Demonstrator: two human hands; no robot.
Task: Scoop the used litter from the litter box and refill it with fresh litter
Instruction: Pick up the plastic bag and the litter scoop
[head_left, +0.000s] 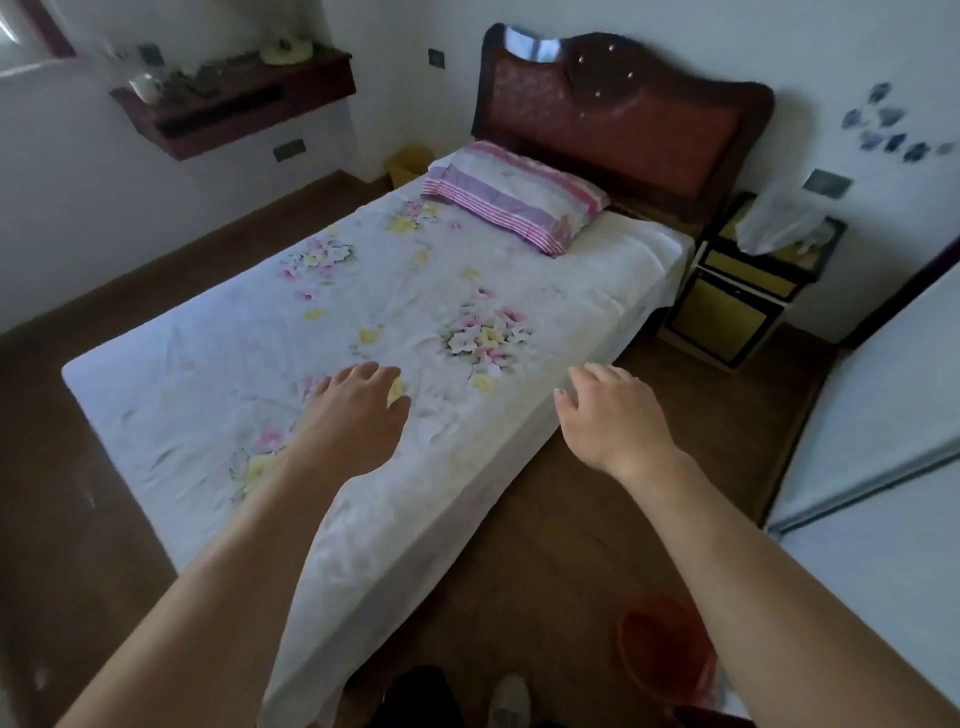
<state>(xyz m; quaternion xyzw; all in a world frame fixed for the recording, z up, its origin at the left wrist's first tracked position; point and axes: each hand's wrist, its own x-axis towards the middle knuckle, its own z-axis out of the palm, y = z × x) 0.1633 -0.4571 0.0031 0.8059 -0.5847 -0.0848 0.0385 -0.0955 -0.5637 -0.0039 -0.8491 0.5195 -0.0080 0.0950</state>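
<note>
Over bed (363, 291): L hand (358, 415), R hand (613, 415) empty, fingers relaxed.

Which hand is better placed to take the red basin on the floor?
Probably the right hand: empty, and the red basin lies beside that arm; the left hand is over the bed.

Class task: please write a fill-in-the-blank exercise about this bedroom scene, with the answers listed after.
The bed sheet is printed with ____.
The left hand and the right hand both hold ____.
The red basin stands on the ____.
The striped ____ lies by the headboard.
Missing words: flowers; nothing; floor; pillow.
</note>
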